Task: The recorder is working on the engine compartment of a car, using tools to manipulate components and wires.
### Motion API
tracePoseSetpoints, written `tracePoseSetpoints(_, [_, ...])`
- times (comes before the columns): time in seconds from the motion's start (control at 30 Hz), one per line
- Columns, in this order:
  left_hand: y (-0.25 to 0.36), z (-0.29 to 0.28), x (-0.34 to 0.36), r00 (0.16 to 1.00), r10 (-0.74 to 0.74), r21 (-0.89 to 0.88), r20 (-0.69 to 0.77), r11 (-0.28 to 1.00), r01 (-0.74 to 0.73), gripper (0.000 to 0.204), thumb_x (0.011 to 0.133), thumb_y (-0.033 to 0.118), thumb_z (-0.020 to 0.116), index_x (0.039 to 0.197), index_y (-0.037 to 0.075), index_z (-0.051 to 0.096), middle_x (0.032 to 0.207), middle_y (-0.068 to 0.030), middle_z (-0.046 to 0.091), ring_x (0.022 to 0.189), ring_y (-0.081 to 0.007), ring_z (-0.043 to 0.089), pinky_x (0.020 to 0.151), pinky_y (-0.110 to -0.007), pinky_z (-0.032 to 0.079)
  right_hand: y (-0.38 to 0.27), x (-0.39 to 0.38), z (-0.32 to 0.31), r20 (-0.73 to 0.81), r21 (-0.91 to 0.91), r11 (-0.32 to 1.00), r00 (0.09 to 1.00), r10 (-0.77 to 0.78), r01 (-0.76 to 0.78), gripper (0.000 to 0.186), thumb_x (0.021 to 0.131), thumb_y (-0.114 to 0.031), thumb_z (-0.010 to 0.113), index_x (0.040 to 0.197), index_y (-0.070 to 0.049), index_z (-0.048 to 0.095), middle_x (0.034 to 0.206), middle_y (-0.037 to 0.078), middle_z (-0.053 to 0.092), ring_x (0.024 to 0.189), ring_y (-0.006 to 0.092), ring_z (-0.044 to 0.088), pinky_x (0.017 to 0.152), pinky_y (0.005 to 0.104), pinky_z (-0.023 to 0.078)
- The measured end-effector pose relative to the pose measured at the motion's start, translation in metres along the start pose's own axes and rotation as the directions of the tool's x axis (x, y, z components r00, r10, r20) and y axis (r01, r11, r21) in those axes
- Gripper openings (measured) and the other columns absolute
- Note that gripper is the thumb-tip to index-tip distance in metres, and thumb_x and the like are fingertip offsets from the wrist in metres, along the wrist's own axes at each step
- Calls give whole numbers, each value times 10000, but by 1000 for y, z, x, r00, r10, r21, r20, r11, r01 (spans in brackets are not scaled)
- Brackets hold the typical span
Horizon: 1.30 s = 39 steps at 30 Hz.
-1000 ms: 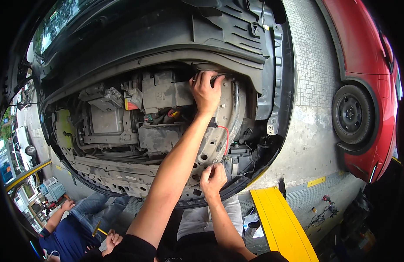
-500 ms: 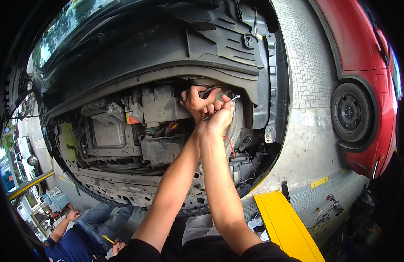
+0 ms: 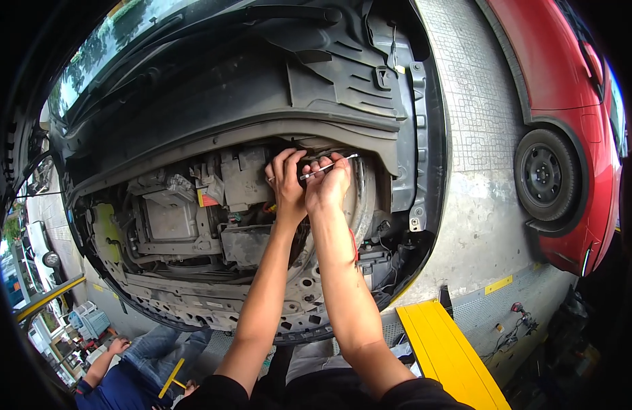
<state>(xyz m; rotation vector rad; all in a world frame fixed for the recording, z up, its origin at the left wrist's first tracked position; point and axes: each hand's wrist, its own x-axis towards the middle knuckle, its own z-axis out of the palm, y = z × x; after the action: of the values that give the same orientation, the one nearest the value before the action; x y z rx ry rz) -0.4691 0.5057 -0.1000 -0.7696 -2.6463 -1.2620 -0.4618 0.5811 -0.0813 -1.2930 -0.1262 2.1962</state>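
Note:
My right hand (image 3: 327, 188), palm turned up, grips a slim silver wrench (image 3: 328, 167) lying across its fingers. One end of the wrench points to the right, over the rounded metal strut tower (image 3: 360, 205). Just left of it, my left hand (image 3: 286, 179) has its fingers bent down into the dark gap below the cowl edge (image 3: 261, 123). What those fingertips hold, if anything, is hidden. A red cord (image 3: 353, 244) hangs at my right wrist. Both hands are over the right part of the open engine bay (image 3: 172, 239).
A dusty black box (image 3: 244, 171) and a grey module (image 3: 171, 215) fill the bay to the left. The black plastic cowl (image 3: 213, 89) spans behind. A yellow ramp (image 3: 452, 355) lies front right, a red car (image 3: 569, 68) beyond. At lower left, another person (image 3: 128, 383) holds a yellow tool (image 3: 171, 378).
Both hands have shifted slightly left. My right palm has turned upward, showing more of the wrench, and my left hand has moved clear of the right. The other person's yellow tool is now more visible.

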Motion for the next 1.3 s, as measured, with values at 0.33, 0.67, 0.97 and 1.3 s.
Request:
tracePoseSetpoints(0.33, [-9, -120, -82, 945, -292, -49, 146, 952, 302, 301, 913, 76, 768, 1197, 12, 690, 1130, -140, 703, 1060, -313, 681, 905, -396, 532, -4, -3, 13, -69, -433, 901, 996, -60, 24, 288, 1150, -298, 305, 1120, -61, 465, 873, 126, 655, 653, 224, 670, 557, 362, 582])
tracePoseSetpoints(0.67, [13, -103, -98, 901, -408, -187, 147, 883, 431, 170, 960, 62, 727, 1116, -3, 712, 1029, -129, 731, 932, -261, 717, 860, -365, 548, -7, -6, 21, -70, -471, 881, 993, -94, 50, 260, 1147, -288, 317, 1082, -74, 450, 832, 105, 628, 615, 218, 651, 517, 345, 553])
tracePoseSetpoints(0.97, [17, -80, -81, 882, -444, -261, 161, 842, 472, 193, 993, 103, 713, 1152, -6, 703, 1027, -124, 730, 934, -233, 714, 848, -340, 551, -91, 15, -4, 300, 325, 754, 819, 490, -571, 193, 864, 62, 357, 839, 4, 539, 784, 97, 602, 720, 231, 684, 735, 376, 692])
tracePoseSetpoints(1.3, [65, -56, -5, 864, -473, -497, 171, 716, 490, 266, 1052, 172, 667, 1261, 9, 670, 1161, -92, 726, 1017, -130, 668, 879, -285, 526, -64, 4, 7, 210, 291, 898, 937, 277, -331, 196, 1022, -127, 383, 882, -78, 510, 808, 31, 588, 704, 173, 591, 642, 331, 527])
